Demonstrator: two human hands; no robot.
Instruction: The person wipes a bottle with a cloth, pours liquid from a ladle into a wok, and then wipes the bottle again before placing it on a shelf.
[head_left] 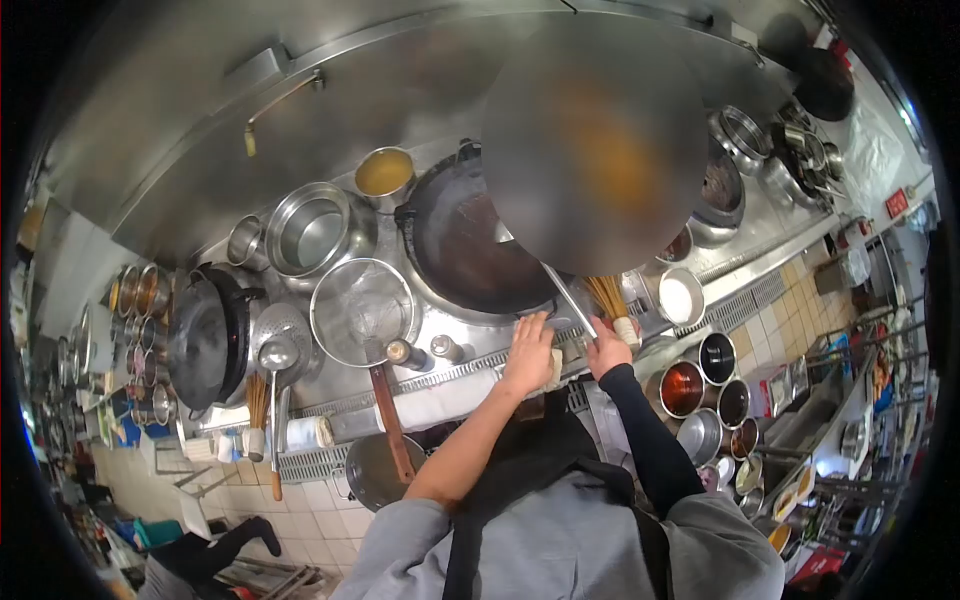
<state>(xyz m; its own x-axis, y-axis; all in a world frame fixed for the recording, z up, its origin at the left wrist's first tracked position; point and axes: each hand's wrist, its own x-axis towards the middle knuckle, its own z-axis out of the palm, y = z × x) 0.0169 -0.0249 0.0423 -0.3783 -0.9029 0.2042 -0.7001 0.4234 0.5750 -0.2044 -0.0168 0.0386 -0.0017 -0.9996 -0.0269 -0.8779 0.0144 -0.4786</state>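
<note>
My right hand (pixel 608 350) is closed around the metal handle (pixel 568 302) of a long cooking tool that reaches over the large black wok (pixel 455 240). A small flat metal piece shows inside the wok, but a blurred round patch hides much of the tool and the wok's right side. At the wok's near rim, my left hand (pixel 530 352) has its fingers pointing forward, with a pale folded cloth (pixel 555 370) at its thumb side. A bamboo brush (pixel 605 293) lies just beyond my right hand. Dark reddish-brown residue or liquid coats the wok's bottom.
Left of the wok are a wire strainer (pixel 364 312), a pot of water (pixel 312 232), a yellow liquid container (pixel 385 175) and another wok (pixel 205 335). Sauce pots, one red (pixel 682 388), stand at my right. A person's leg (pixel 240 545) shows at lower left.
</note>
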